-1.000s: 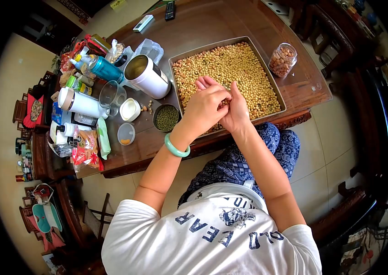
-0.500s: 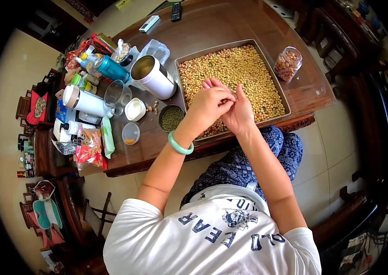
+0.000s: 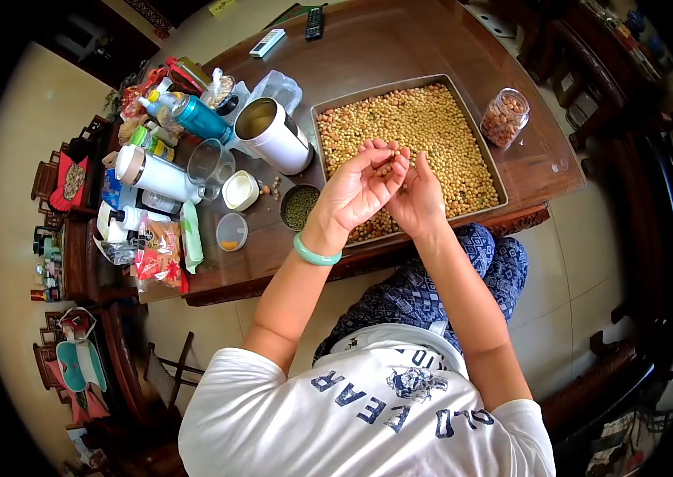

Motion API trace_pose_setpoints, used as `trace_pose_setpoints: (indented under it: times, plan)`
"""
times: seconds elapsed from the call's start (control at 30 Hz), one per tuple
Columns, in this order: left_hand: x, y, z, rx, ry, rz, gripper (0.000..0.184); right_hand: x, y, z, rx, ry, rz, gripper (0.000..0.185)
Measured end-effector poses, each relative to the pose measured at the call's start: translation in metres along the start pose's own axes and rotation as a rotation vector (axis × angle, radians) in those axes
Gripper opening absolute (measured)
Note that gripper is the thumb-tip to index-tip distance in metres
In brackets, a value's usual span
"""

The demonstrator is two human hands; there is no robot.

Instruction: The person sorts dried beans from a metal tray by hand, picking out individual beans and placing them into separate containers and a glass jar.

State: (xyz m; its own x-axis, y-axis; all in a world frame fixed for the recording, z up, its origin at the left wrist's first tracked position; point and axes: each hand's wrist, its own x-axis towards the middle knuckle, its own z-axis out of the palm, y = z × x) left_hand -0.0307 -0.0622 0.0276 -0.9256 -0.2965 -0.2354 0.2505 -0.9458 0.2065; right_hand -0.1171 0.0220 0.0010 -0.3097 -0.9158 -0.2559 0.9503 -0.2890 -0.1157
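Note:
My left hand [image 3: 352, 191], with a pale green bangle [image 3: 317, 251] on its wrist, is turned palm up above a metal tray [image 3: 503, 187]. Its fingers curl around a few pale soybeans [image 3: 385, 168]. My right hand [image 3: 420, 200] is cupped against it, thumb stretched up and apart; its other fingers are partly hidden behind the left ones. Whether beans lie in the right palm, I cannot make out. Yellow soybeans [image 3: 432, 111] fill the tray, with reddish peanuts and some green beans among them. Beside the left wrist stands a small bowl of green mung beans [image 3: 300, 208].
A jar of peanuts [image 3: 504, 119] stands right of the tray. To the left are a white open can [image 3: 285, 151], a clear cup [image 3: 211, 164], a white tumbler [image 3: 153, 176], a round lid [image 3: 231, 232] and several bottles and bags. Two remotes [image 3: 267, 43] lie at the back.
My left hand has rolled from back-up to palm-up, bringing the beans in its fingers into sight. The right hand stays close beside it. The view has shifted slightly.

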Motion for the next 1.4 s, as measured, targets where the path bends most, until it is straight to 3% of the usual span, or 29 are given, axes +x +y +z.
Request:
trace_pose_setpoints:
  times: [0.07,0.13,0.2,0.23,0.27,0.33,0.47,0.67,0.7,0.73,0.8,0.93,1.03,1.17,1.2,1.3,1.4]
  plan:
    - [0.003,-0.002,-0.005,-0.055,0.003,0.089,0.011,0.002,0.0,-0.003,0.014,0.042,-0.003,0.058]
    - [0.003,0.0,-0.01,-0.139,-0.128,0.049,0.021,0.0,-0.001,0.0,0.034,0.073,-0.017,0.056]
    - [0.002,-0.004,-0.005,-0.243,-0.056,0.105,0.04,0.006,-0.002,-0.015,0.055,0.051,-0.015,0.054]
    - [-0.002,-0.003,0.002,-0.306,-0.188,0.005,0.058,0.007,-0.003,-0.018,0.031,0.024,0.01,0.056]
    - [-0.005,-0.008,0.01,-0.28,-0.166,0.081,0.063,0.009,-0.002,-0.021,0.007,-0.008,0.039,0.058]
    - [-0.012,-0.007,0.021,-0.42,-0.164,0.09,0.065,-0.004,-0.001,0.002,-0.067,0.062,0.015,0.067]
    - [-0.03,0.021,0.036,-0.437,-0.281,0.256,0.067,0.001,-0.003,-0.001,0.048,-0.06,0.047,0.07]
    - [-0.048,0.119,0.03,0.03,-0.349,0.715,0.061,-0.001,-0.003,-0.001,0.139,-0.144,0.057,0.072]
    - [-0.046,0.121,0.045,0.234,-0.018,0.972,0.06,0.0,-0.004,-0.002,0.149,-0.156,0.059,0.071]
    - [-0.046,0.129,0.047,0.435,0.081,1.052,0.061,-0.001,-0.004,-0.003,0.16,-0.166,0.06,0.071]
    - [-0.049,0.137,0.052,0.595,0.163,0.986,0.065,-0.002,-0.004,-0.002,0.146,-0.157,0.052,0.07]
    - [-0.048,0.147,0.045,0.797,0.17,0.905,0.068,-0.002,-0.004,-0.001,0.125,-0.129,0.044,0.069]
    - [-0.057,0.146,0.047,1.023,0.061,0.977,0.07,0.0,-0.005,-0.004,0.136,-0.144,0.049,0.068]
    - [-0.096,0.148,0.056,1.155,0.078,1.189,0.031,-0.001,-0.004,-0.004,0.125,-0.158,0.06,0.068]
    - [-0.112,0.147,0.054,1.249,0.193,1.212,0.025,0.0,-0.004,-0.003,0.119,-0.166,0.053,0.068]
    - [-0.16,0.143,0.032,1.603,0.647,1.126,0.016,-0.001,-0.002,0.0,0.124,-0.149,0.067,0.066]
    - [-0.206,0.139,-0.023,2.066,0.916,0.74,0.017,-0.001,-0.002,-0.001,0.135,-0.159,0.083,0.064]
